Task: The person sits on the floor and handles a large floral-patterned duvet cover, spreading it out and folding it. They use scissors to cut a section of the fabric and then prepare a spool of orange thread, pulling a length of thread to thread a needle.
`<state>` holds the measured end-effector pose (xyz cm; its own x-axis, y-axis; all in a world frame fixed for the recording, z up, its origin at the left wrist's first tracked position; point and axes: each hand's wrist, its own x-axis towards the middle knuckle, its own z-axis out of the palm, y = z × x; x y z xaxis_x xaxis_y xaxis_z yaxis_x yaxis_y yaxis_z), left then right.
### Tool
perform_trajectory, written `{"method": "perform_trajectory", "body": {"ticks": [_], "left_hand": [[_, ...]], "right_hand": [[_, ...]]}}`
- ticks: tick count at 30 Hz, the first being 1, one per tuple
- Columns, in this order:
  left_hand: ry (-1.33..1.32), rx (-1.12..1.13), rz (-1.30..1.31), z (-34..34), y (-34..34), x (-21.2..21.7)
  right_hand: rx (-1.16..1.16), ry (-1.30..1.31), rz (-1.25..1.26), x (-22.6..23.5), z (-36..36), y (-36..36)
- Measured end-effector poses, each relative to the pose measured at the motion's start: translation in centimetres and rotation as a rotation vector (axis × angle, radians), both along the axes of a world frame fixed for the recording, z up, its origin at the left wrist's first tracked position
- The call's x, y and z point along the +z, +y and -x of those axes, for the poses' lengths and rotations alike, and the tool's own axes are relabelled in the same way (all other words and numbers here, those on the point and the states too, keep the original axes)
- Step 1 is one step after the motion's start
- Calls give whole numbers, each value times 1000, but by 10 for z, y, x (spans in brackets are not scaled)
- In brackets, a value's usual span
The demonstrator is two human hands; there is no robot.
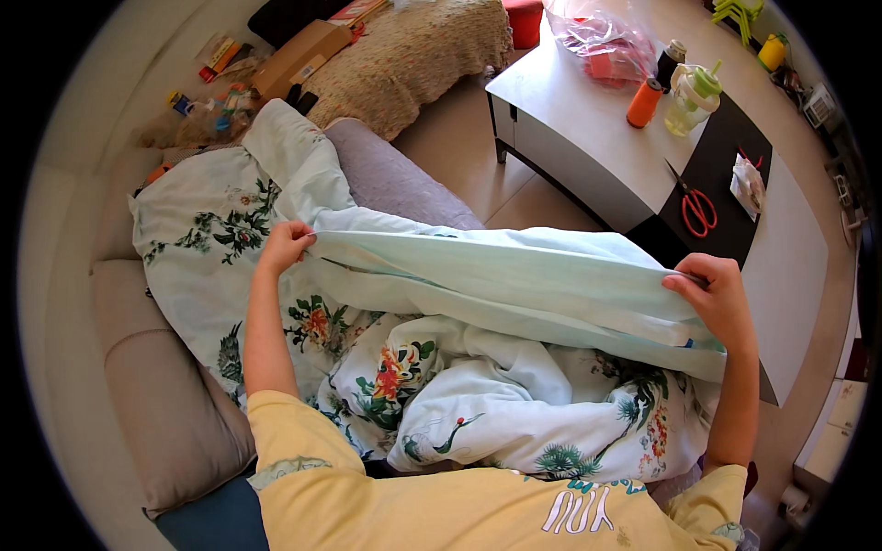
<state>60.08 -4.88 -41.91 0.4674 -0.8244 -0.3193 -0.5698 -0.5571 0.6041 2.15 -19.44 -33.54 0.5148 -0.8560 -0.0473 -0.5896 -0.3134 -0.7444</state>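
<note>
A large white duvet cover point(496, 266) with a pale green edge is stretched between my two hands. My left hand point(290, 246) pinches one end of the edge, fingers closed. At the other end my right hand point(709, 283) grips the cloth between thumb and fingers. Between them the edge runs nearly straight, with a dark slit below it near my left hand. Closer to me lies a bunched heap of the same floral cloth point(514, 404), printed with green leaves and orange flowers. More of it spreads over the sofa to the left.
A grey cushion point(175, 386) leans at the left. Beyond the cloth stands a table point(570, 119) bearing red-handled scissors point(695, 209), an orange bottle point(645, 103), a green-lidded jug point(695, 96) and a plastic bag point(602, 46). A cardboard box point(299, 60) sits at the far left.
</note>
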Motion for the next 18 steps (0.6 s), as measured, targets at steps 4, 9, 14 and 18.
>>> {"method": "perform_trajectory", "body": {"ticks": [4,9,14,18], "left_hand": [[-64,-28,-18,-1,3,3],[-170,-60,71,15,1,8],[-69,-30,95,9,3,4],[-164,-172,131,0,5,-7]], "right_hand": [[-38,9,-28,5,-2,-1],[-54,13,20,4,-1,-1],[-68,-17,140,3,2,2],[-57,-9,221,4,2,4]]}}
